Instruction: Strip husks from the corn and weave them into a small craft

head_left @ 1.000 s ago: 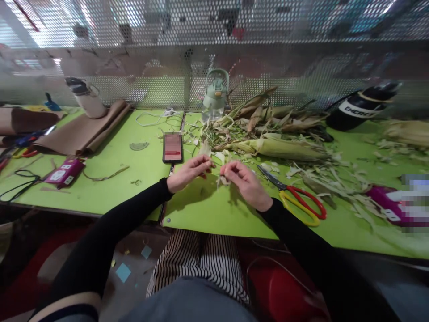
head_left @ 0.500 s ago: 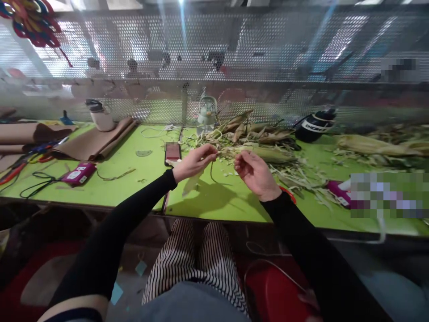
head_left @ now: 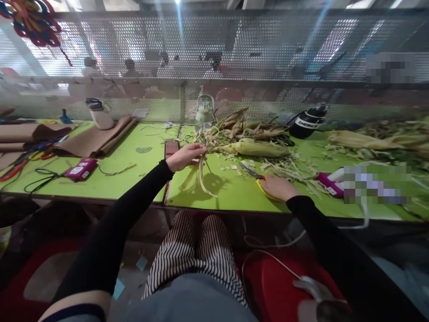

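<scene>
Near the middle of the green table, my left hand (head_left: 187,155) pinches a pale strip of corn husk (head_left: 203,179) between thumb and fingers. The strip dangles toward the tabletop and curls at its lower end. To the right, my right hand (head_left: 279,187) is closed on a pair of scissors (head_left: 252,171) with yellow and red handles. Their blades point left and away from me, low over the table; whether they touch it I cannot tell. Just behind lies a heap of corn husks (head_left: 264,147), with shreds scattered around it.
A phone (head_left: 172,146) lies beside my left hand. Along the back stand a clear bottle (head_left: 204,117), a black bottle (head_left: 306,124) and a white bottle (head_left: 101,117) on brown sheets (head_left: 83,145). Purple power blocks (head_left: 81,170) with cords flank the work area. A perforated metal screen (head_left: 134,40) rises behind.
My right hand has moved right and toward me, away from the left hand, and now grasps the scissors. My left hand has shifted slightly left, with the husk strip hanging from it.
</scene>
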Available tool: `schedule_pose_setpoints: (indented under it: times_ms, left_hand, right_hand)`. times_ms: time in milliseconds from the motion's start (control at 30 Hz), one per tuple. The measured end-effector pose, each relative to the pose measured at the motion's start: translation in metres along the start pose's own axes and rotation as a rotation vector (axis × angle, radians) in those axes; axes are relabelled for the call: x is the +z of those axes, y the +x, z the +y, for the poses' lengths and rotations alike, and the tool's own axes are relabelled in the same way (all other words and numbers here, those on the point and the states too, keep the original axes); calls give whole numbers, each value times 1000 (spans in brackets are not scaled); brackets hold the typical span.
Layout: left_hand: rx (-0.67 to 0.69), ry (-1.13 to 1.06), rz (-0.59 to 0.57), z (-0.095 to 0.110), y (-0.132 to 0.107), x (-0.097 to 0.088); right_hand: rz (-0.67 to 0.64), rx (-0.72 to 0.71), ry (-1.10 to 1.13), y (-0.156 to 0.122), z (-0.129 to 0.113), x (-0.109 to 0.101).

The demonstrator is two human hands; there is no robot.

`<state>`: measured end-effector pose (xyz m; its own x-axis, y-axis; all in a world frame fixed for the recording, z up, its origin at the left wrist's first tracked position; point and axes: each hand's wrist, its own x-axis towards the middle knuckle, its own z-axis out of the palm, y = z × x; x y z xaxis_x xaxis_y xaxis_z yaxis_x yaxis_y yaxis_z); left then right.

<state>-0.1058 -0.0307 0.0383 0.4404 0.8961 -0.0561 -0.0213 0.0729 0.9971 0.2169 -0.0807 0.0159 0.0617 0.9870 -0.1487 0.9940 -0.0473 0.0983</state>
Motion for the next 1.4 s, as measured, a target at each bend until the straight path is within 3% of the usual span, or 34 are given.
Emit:
schedule_pose_setpoints:
  times_ms: [200,467,633,733,900,1000,1167,1267,1400]
  left_hand:
    - [-6,16,-11,1,5,-1]
    - [23,11,-60,16,2,-13]
    - [18,17,-61,16,1,-14]
    - [24,24,-28,16,4,-12]
    - [35,13,-5,14,11,-2]
    - [38,-3,-9,12,14,4]
    - [38,-27,-37,7,14,11]
    - [47,-49,-54,6,12,13]
    - [69,-89,-85,4,12,14]
  right_hand:
    - [-80,83,-7,-9,9,1]
    - [-176,137,166,-7,7,-3]
    - [-19,125,438,-10,10,-17]
    - [-13,56,747,-25,3,-23]
    - [-208,-178,1216,-63,-34,-15]
    - [-431,-275,1570,-72,-58,-5]
    - [-530,-336,1729,-67,-77,-2]
    - [-652,-282,1767,-66,-78,-4]
    - [-686,-242,1776,-68,-78,-5]
